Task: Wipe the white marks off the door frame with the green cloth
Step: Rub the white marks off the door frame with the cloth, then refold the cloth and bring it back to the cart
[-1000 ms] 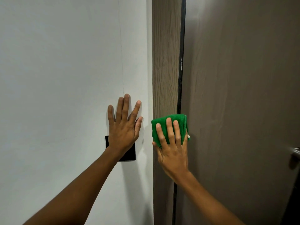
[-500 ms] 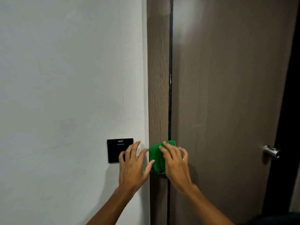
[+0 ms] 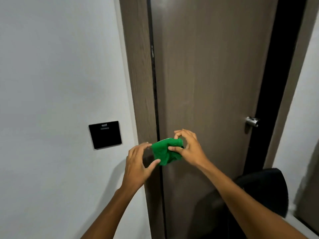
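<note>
We hold the green cloth (image 3: 164,152) bunched in front of the dark gap along the door frame's (image 3: 138,83) right edge, well below the white marks (image 3: 152,50) on that edge. Our right hand (image 3: 189,149) pinches it, thumb against curled fingers. Our left hand (image 3: 138,163) closes thumb and fingertips on its left edge (probably refolding it for a fresh face).

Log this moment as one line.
green cloth: held by left hand and right hand | off door frame | white mark: visible higher up
</note>
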Demonstrator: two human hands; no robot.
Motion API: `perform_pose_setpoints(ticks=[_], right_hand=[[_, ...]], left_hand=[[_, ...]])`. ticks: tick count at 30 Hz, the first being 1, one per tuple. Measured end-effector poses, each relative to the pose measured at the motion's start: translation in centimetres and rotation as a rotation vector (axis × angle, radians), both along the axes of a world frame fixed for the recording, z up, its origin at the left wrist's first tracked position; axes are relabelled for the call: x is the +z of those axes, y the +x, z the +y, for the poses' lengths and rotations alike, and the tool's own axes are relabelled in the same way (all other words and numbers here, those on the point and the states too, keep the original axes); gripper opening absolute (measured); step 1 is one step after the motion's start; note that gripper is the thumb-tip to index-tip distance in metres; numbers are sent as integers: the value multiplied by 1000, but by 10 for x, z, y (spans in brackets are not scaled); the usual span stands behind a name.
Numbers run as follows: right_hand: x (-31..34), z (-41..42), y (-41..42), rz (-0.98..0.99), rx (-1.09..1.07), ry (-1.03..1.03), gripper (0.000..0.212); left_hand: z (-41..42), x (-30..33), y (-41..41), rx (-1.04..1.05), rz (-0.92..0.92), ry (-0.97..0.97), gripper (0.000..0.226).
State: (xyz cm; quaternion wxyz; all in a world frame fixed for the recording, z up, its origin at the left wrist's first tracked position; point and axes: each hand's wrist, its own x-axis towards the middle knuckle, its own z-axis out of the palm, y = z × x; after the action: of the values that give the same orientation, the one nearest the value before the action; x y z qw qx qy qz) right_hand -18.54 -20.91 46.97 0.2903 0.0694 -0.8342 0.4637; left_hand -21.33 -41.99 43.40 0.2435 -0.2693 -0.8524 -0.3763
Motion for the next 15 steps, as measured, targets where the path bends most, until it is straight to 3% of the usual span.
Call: perform_pose_setpoints(ticks=[3,6,15], right_hand=[[-27,32,29,-171,180,-314,27],[-65,71,54,-309,134,-411,23],[-191,220,129,-690,-122,-780,25]], left_hand=[[32,-26,24,-229,-396,262,28],[80,-62,48,-309,-663,420,21],[243,-153,104,-330,-1333,469,24]])
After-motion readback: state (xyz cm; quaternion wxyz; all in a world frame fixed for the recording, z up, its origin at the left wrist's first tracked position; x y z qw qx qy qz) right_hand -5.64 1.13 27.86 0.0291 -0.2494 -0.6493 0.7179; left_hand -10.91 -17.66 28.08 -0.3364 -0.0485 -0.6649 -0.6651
